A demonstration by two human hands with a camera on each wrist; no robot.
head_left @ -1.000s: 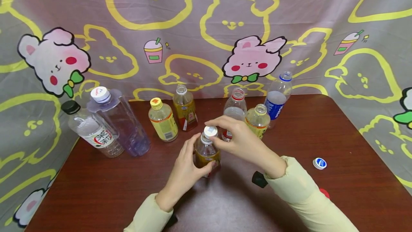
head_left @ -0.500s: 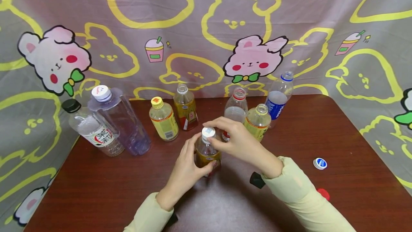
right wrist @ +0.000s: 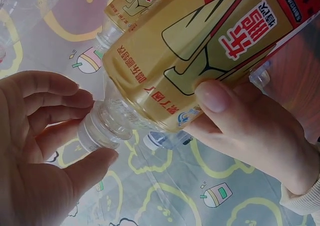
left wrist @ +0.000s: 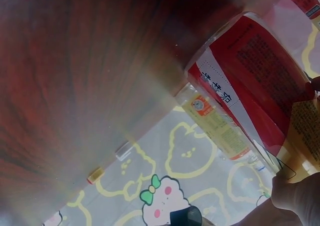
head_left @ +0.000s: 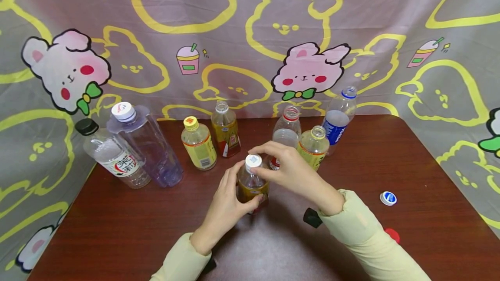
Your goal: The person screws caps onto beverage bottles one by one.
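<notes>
A clear plastic drink bottle point(head_left: 253, 187) with a gold and red label stands upright at mid-table. My left hand point(head_left: 230, 205) grips its body, thumb across the near side and fingers round the left. At the top, my right hand point(head_left: 287, 166) pinches a white bottle cap point(head_left: 254, 161) between thumb and fingers. In the right wrist view the cap point(right wrist: 95, 132) sits over the bottle's neck, with the right hand point(right wrist: 50, 131) curled about it. The left wrist view shows the bottle's red label point(left wrist: 250, 70) and part of the left hand point(left wrist: 300, 196).
Behind stand a yellow-capped bottle point(head_left: 199, 148), an uncapped gold-labelled bottle point(head_left: 225, 133) and several other uncapped ones. At left are a black-capped bottle point(head_left: 121, 164) and a tall purplish bottle point(head_left: 150, 151). A blue-and-white cap point(head_left: 388, 198) and a red cap point(head_left: 392, 235) lie at right.
The white cap looked tilted at the bottle's mouth a second ago and now sits more level on the neck. Both hands keep nearly the same place.
</notes>
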